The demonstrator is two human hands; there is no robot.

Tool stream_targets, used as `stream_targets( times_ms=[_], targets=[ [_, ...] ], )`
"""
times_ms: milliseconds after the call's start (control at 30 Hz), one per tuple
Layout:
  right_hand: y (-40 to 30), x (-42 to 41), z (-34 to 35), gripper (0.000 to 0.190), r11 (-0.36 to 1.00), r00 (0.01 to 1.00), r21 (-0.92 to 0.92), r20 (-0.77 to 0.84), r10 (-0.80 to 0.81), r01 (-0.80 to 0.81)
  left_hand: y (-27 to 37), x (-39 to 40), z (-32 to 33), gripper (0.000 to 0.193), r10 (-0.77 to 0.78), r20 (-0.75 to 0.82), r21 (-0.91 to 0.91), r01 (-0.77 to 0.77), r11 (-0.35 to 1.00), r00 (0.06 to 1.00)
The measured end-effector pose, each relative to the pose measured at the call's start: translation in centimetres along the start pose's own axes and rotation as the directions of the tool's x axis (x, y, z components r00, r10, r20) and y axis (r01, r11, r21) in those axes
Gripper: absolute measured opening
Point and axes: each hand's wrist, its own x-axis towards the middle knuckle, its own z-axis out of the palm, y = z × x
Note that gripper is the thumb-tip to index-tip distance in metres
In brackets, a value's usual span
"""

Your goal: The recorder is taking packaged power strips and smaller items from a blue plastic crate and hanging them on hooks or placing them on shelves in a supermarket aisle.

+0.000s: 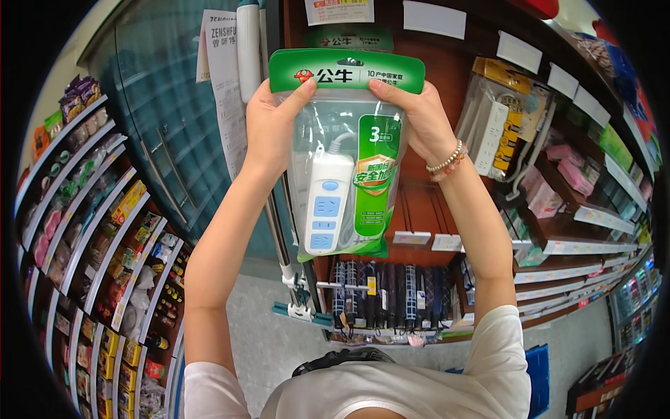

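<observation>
Both arms reach up and forward, holding a packaged power strip (330, 204) by the green card header (345, 63) of its clear plastic bag. The strip is white with pale blue sockets and a pale blue button, and its cord is coiled beside it. My left hand (277, 120) pinches the header's left corner, thumb in front. At the right corner my right hand (419, 115) grips in the same way, a beaded bracelet (446, 161) on its wrist. The fingers behind the card are hidden. Another green-headed package (361, 37) hangs partly hidden behind.
To the right, another bagged power strip (491, 139) hangs beside shelves of pink packages (570, 167). Folded umbrellas (387, 293) line the low shelf. A mop (301, 309) stands left of the display. Stocked shelves (99, 225) curve along the left, near a glass door with metal handles (167, 178).
</observation>
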Motion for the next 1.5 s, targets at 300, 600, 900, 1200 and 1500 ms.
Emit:
stream_targets(
  times_ms=[300,600,900,1200,1500],
  targets=[
    [2.0,5.2,-2.0,0.023,0.94,0.966,-0.223,0.086,-0.244,0.257,-2.2,3.5,-0.3,0.021,-0.081,-0.096,-0.045,0.077,0.996,0.992],
    [-1.1,8.6,-1.3,0.021,0.892,0.937,-0.285,0.125,-0.327,0.349,0.3,6.1,2.6,0.019,-0.109,-0.102,-0.105,0.098,0.99,0.989],
    [2.3,7.2,-2.1,0.023,0.968,0.99,-0.208,0.028,-0.137,0.14,-2.5,4.2,0.3,0.023,-0.096,-0.132,-0.04,0.092,0.995,0.987],
    [-1.4,9.0,-1.3,0.019,0.97,0.971,-0.077,0.079,-0.226,0.232,0.9,6.4,3.1,0.02,-0.102,-0.122,-0.067,0.094,0.993,0.987],
    [-1.5,8.7,-0.8,0.017,0.979,0.976,-0.041,0.092,-0.197,0.202,1.5,6.6,3.6,0.018,-0.102,-0.231,0.149,0.139,0.979,0.968]
  ],
)
